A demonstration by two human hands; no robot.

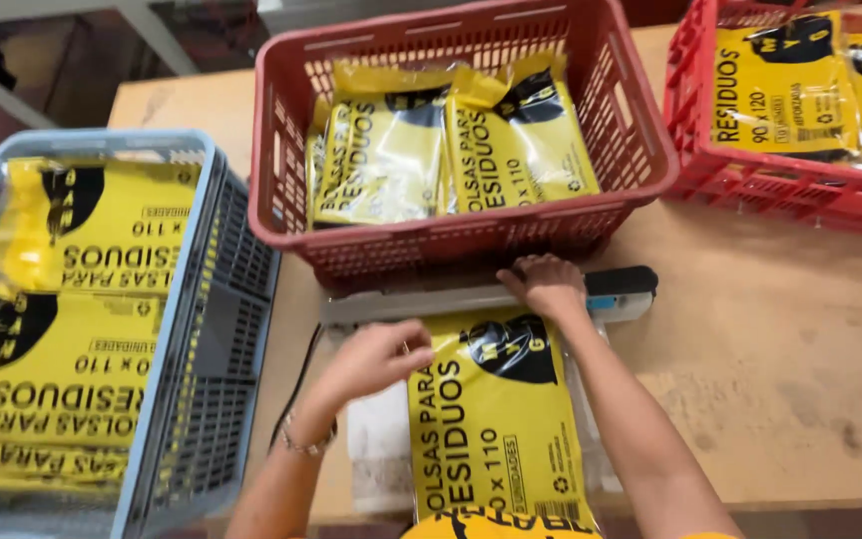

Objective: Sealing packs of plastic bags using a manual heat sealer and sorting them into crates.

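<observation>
A yellow plastic packet with black print lies flat on the wooden table in front of me, its top edge under the bar of a grey heat sealer. My left hand rests on the packet's upper left corner, fingers curled against it. My right hand presses down on the sealer bar just above the packet's top edge. A bracelet circles my left wrist.
A red basket holding similar yellow packets stands just behind the sealer. A second red basket with packets sits at the back right. A blue-grey basket full of packets stands at the left. Bare wooden table lies to the right.
</observation>
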